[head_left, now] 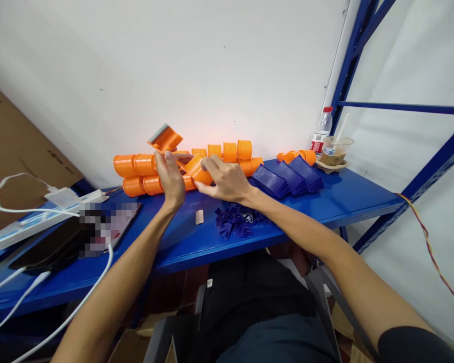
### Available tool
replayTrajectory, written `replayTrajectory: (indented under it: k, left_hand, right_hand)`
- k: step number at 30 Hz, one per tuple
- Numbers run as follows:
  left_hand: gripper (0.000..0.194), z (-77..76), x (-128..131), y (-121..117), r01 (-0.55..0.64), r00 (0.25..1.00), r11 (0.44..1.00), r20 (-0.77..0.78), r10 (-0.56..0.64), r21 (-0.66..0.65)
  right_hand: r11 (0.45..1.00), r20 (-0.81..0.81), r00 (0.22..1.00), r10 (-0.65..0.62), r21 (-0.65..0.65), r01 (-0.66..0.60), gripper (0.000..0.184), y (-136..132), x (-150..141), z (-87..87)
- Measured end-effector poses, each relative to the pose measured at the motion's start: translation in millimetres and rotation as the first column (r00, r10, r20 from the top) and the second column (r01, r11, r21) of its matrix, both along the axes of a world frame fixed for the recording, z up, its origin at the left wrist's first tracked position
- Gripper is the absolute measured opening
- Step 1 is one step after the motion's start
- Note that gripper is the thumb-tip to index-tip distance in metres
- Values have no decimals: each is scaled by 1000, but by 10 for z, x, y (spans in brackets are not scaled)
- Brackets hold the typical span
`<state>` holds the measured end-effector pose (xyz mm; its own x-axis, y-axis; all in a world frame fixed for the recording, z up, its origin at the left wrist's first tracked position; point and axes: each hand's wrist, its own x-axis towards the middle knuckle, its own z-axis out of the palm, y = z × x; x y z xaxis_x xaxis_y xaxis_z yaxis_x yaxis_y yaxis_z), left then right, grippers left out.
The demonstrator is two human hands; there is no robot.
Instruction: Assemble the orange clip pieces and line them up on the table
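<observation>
My left hand (170,179) is raised over the table, closed around an orange plastic piece (168,138) with a grey edge that sticks up above the fingers. Part of its grip is hidden behind the palm. My right hand (227,177) is closed, its fingertips on an orange cylindrical piece (199,169) between the two hands. Around them lie stacked orange cylinders (144,165), with more orange cylinders (230,151) in a row behind the right hand. Below the right hand sits a heap of small dark blue pointed pieces (232,222).
Stacks of flat dark blue pieces (287,176) lie to the right. Beyond stand a bottle (322,132) and a drink cup (335,151) in a carrier. On the left are a power strip (45,219), cables and a black phone-like device (53,244). A small pale piece (199,217) lies in front.
</observation>
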<state>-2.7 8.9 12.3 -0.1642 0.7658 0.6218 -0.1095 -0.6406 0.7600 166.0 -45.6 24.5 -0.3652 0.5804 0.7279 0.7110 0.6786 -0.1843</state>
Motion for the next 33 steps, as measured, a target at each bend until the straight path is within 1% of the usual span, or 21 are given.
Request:
replayTrajectory:
  k: [3,5,7,8,10,13,15,17,18,22,27,33]
  left_hand:
    - [57,20,36,12,-56,998,991,32,53,120]
    - [57,15,31,54,-68,998,991,-8,69,115]
    - [53,-4,11,106,-93,994,990,-41,98,105]
    - [52,-16,0,128,-101,993,989,-53,107,105]
    - [50,-40,-14,162,-107,991,988,-65,115,112]
    - [46,-69,-15,190,-105,990,987,-80,115,119]
    - [46,-84,-11,204,-103,989,988,-91,114,116]
    - [48,-97,-13,220,-104,988,988,-106,116,112]
    - [50,-103,-16,228,-106,986,988,-114,118,111]
    - [54,-117,-36,262,-115,983,987,-131,130,112]
    - [58,-119,-38,274,-118,980,987,-150,133,107]
    - [50,-108,-29,237,-112,977,989,-169,127,95]
  right_hand:
    - [985,-137,983,-121,109,137,31,145,311,264]
    - [953,-255,942,-219,152,263,36,304,639,458]
    - [905,-323,888,-328,163,394,41,468,1004,598]
    - [878,-341,860,-380,159,451,42,538,1179,634]
    - [837,-339,814,-471,118,534,44,629,1472,639]
    - [772,-274,733,-622,-57,634,41,629,1718,548]
    - [708,-181,685,-706,-176,683,37,579,1764,490]
    - [655,-93,655,-750,-240,717,34,538,1763,459]
    - [639,-60,648,-759,-255,726,32,529,1759,451]
    - [608,9,638,-770,-293,738,31,561,1771,418]
    - [588,54,630,-775,-307,749,35,640,1802,345]
    - [559,129,626,-769,-338,757,37,665,1778,307]
